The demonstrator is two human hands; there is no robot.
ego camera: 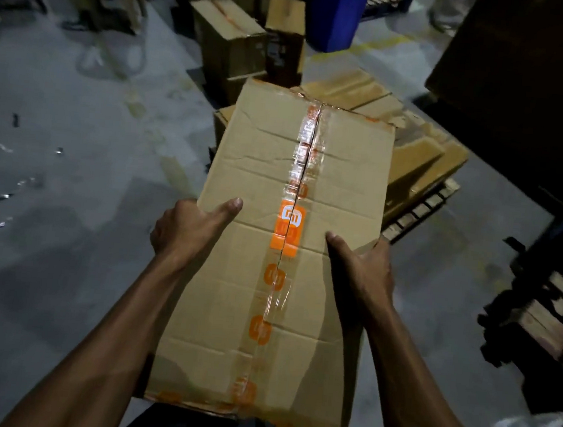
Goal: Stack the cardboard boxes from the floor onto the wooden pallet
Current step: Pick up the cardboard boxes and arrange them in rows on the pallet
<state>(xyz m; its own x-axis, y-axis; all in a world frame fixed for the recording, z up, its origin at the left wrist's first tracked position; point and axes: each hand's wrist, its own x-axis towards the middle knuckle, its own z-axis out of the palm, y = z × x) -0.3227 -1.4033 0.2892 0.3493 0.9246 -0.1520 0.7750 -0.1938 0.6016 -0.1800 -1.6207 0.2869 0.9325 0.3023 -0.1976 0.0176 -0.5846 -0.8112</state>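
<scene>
Long taped cardboard box (270, 246) held lengthwise above the concrete floor (69, 193), left hand (182, 228) and right hand (367, 270) gripping its opposite sides, thumbs on top. Just beyond its far end, more cartons (414, 140) stacked on what appears, in dim light, to be the wooden pallet (425, 206). Upright boxes (231, 43) farther back.

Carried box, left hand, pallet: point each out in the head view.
carried box (264, 163), head view, on its top face left of the taped seam.
left hand (186, 224), head view, on the back of the hand at the box's left edge.
pallet (421, 209), head view, on the exposed wooden slats at its right edge.
</scene>
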